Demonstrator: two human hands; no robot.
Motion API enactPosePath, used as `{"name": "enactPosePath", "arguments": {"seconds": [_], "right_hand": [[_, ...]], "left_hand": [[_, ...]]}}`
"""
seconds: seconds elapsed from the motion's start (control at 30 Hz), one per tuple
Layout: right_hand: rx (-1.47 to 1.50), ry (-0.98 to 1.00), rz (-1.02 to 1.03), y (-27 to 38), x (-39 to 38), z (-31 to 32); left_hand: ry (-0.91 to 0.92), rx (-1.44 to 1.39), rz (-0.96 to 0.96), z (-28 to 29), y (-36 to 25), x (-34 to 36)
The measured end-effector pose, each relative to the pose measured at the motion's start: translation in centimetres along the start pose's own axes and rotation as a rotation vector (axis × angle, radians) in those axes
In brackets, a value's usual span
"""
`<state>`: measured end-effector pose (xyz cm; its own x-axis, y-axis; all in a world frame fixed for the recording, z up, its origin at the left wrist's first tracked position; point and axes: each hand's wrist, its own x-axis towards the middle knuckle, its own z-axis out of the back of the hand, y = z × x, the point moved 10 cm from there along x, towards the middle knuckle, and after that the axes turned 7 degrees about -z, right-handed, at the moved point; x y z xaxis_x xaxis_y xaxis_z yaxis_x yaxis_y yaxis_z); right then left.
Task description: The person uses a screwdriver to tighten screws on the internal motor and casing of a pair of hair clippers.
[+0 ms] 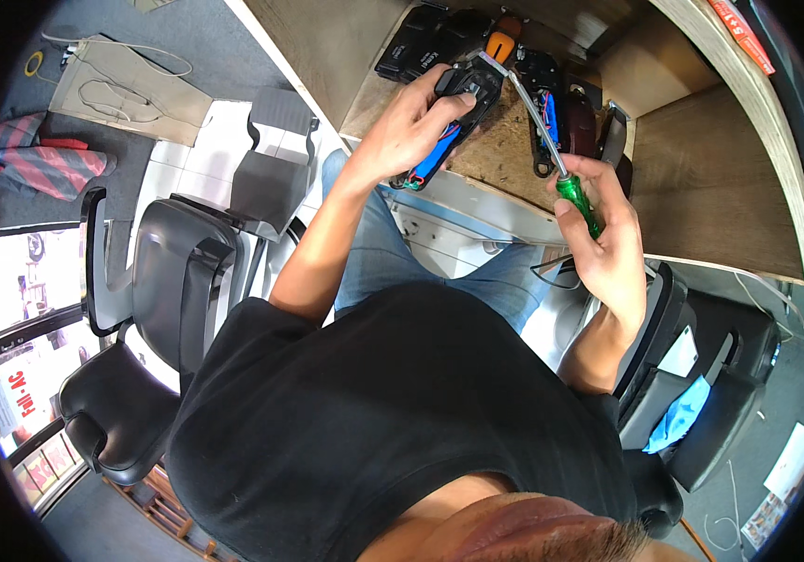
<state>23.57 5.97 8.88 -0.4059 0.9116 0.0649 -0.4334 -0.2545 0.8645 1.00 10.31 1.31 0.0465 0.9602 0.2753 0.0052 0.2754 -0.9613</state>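
My left hand (pixel 394 136) grips a black hair clipper (pixel 484 86) with its body opened, so a blue battery cell and thin wires show at the lower end. The clipper's metal blade head points away from me, over a wooden shelf (pixel 488 176). Wrapped around a green handle, the fingers of my right hand (pixel 616 245) hold a screwdriver (pixel 573 197). Its long shaft slants up and left, and the tip is at or close to the blade head; contact I cannot tell. A second opened clipper (pixel 544 112) with a blue cell lies just right of the shaft.
Behind the clipper sit a black case (pixel 421 45), an orange-topped item (pixel 500 47) and a dark red device (pixel 582 126). A wooden side panel (pixel 711 178) bounds the shelf on the right. Black padded chairs (pixel 182 281) stand left; a blue cloth (pixel 679 414) lies on a seat at right.
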Motion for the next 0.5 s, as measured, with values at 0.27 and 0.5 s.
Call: {"name": "enactPosePath", "arguments": {"seconds": [0.27,0.5], "right_hand": [[-0.004,-0.046,-0.096,-1.4,-0.6,0.2],[-0.055,-0.132,-0.096,-0.1,-1.4,1.0]], "left_hand": [[-0.005,-0.042,0.097,-0.2,0.5,-0.4],[-0.018,-0.017,0.140,0.0,-0.1,-0.7]]}}
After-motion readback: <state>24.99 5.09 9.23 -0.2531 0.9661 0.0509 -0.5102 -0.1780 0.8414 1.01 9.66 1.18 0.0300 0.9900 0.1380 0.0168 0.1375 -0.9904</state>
